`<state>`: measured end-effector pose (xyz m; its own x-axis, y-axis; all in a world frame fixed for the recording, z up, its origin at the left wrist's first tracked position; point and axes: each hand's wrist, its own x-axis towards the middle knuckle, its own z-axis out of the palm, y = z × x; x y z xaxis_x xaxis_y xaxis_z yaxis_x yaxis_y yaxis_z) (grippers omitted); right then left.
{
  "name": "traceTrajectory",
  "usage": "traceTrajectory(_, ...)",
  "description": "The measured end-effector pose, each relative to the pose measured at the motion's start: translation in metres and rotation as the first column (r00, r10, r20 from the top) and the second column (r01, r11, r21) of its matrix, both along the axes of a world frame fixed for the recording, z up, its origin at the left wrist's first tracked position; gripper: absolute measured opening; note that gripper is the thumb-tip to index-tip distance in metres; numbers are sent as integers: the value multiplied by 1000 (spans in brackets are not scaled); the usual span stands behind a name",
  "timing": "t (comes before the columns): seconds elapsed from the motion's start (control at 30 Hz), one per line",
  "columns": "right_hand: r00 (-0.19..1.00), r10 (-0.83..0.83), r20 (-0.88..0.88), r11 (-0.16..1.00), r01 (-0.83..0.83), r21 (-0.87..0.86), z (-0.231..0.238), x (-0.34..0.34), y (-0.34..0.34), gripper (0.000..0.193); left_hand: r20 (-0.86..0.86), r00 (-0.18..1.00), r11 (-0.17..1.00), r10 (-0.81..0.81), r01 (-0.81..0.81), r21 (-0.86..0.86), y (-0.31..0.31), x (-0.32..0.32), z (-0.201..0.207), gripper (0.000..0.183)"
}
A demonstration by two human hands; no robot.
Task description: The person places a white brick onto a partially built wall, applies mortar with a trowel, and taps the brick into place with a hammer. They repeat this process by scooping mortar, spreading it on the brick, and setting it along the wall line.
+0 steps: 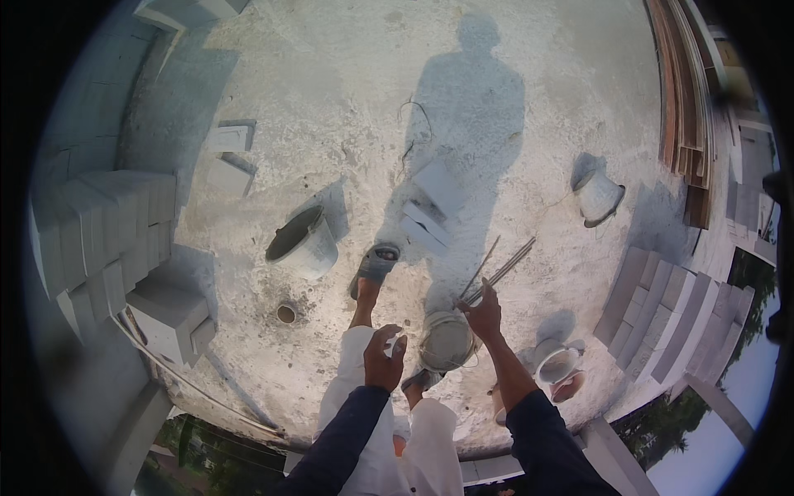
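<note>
My left hand (384, 357) is raised over my white trouser leg, its fingers curled. A small white patch shows between thumb and fingers; I cannot make out what it is. My right hand (483, 316) is closed at the near end of some thin rods (509, 263), which slant away to the upper right. Just left of that hand, by my foot, stands a round bucket (447, 341) with grey contents and a thin wire handle. Ahead of my feet, pale block pieces (426, 225) lie on the ground in my shadow.
A larger grey bucket (310, 248) leans at left, and another container (597, 198) lies tipped at right. Blocks are stacked left (103, 223) and right (670, 310). Long boards (685, 91) line the far right. Small pots (556, 364) stand near my right arm. A short pipe (286, 314) protrudes from the floor.
</note>
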<state>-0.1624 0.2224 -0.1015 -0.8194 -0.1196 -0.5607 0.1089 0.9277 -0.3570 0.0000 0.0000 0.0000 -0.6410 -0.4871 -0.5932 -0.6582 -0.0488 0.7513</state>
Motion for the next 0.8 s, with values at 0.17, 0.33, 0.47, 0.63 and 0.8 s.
traceTrajectory(0.17,955,231,-187,972,-219,81,-175,-169,-135,113,256,964,970,-63,-1,244,17,-4,-75,26)
traceTrajectory(0.33,881,434,-189,870,-356,340,-271,-237,-214,110,474,880,885,-35,-193,424,5,-11,-99,28)
traceTrajectory(0.47,920,392,4,864,-369,342,-286,-247,-224,105,489,870,885,-66,-175,432,-5,-25,-99,31)
traceTrajectory(0.63,945,46,-324,998,-56,-22,-197,-239,-149,104,446,881,910,-160,-43,412,-2,-18,-101,31)
traceTrajectory(0.8,818,-276,-504,915,63,-398,8,-171,-26,100,318,854,898,-411,320,303,5,14,-94,32)
